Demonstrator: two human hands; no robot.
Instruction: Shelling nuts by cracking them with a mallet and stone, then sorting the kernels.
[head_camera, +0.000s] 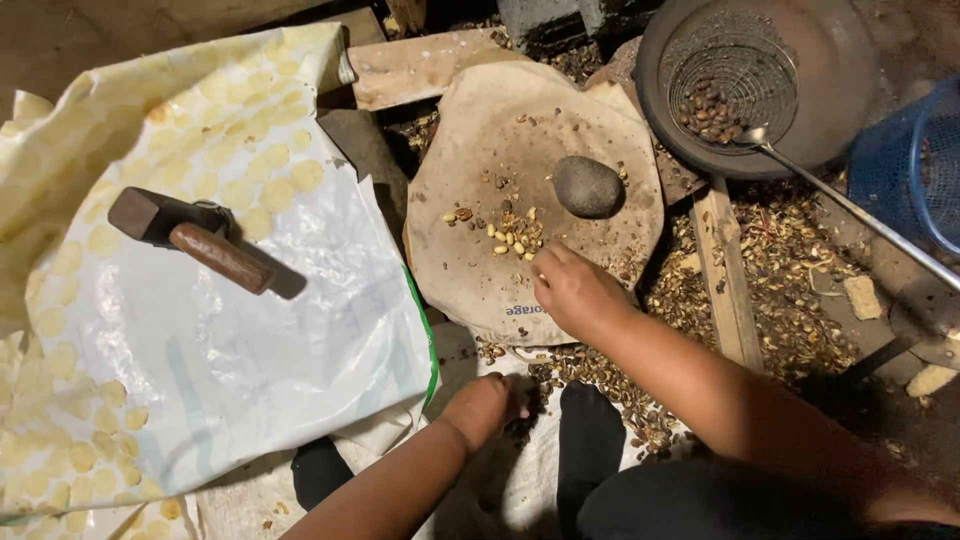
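A brown-handled hammer (200, 240) lies on the white sack (250, 340), its long axis running from upper left to lower right. The left hand (487, 405) rests clenched among dark husks (600, 375). The right hand (572, 290) pinches pale yellow kernels (512, 238) on the round flat stone (470, 280); whether it grips any is unclear.

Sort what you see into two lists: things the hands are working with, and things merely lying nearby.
In use:
right hand at the pale kernels
round cloth pad
dark stone
left hand in the shell heap

Lying about:
hammer on the plastic sack
wire strainer in the pan
blue basket
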